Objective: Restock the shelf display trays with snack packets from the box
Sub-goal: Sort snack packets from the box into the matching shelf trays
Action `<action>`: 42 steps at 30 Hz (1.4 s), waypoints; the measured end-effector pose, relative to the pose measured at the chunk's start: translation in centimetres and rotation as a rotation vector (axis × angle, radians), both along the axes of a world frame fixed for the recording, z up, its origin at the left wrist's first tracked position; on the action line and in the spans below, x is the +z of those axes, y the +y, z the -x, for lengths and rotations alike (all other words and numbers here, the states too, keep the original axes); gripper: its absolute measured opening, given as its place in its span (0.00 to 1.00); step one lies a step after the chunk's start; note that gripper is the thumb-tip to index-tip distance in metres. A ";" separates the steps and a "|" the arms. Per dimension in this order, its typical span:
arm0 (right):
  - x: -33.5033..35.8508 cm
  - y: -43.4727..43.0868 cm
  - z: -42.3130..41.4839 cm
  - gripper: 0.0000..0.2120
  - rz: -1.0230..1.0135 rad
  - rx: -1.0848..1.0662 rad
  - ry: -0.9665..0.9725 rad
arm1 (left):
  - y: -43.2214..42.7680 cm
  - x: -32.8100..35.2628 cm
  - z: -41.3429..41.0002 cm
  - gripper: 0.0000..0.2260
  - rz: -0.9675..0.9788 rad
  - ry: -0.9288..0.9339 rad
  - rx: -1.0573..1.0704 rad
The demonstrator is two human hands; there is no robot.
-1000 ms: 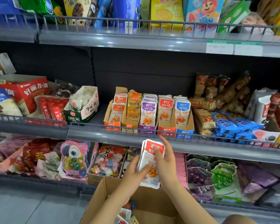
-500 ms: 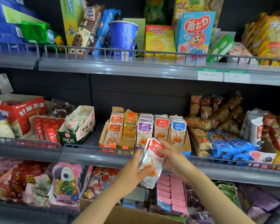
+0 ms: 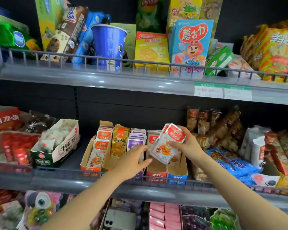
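Grey middle shelf (image 3: 56, 178), wire rail in front, cardboard trays in a row. Left hand (image 3: 133, 159) nearest: fingers straight and loose, holding nothing, tips by the divider at 9 o'clock of the red tray (image 3: 156, 173); blurred, contact unclear. Right hand (image 3: 188, 146) pinches a small stack of red-topped packets (image 3: 166, 145), thumb across the front. Stack hangs just above the red tray's slot, long axis tilted: top at 1 o'clock, bottom at 7. Slot sits at 6 o'clock from the gripping fingers. Likely next: square up, drop straight down.
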State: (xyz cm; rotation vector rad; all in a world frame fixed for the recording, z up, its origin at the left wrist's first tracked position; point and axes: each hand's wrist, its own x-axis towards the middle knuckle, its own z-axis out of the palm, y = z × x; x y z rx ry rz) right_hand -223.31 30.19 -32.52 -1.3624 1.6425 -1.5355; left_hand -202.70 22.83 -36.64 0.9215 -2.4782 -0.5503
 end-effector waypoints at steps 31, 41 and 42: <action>-4.8 -8.2 1.5 0.38 -0.213 -0.034 1.120 | -1.7 -4.2 0.8 0.13 0.053 -0.117 -0.177; -5.2 2.5 -3.1 0.28 -0.059 0.166 0.690 | 3.9 -5.4 -5.0 0.24 0.035 -0.028 -0.063; -6.2 4.1 -3.9 0.28 -0.066 0.202 0.665 | 4.7 -6.3 -6.0 0.24 0.024 -0.037 -0.065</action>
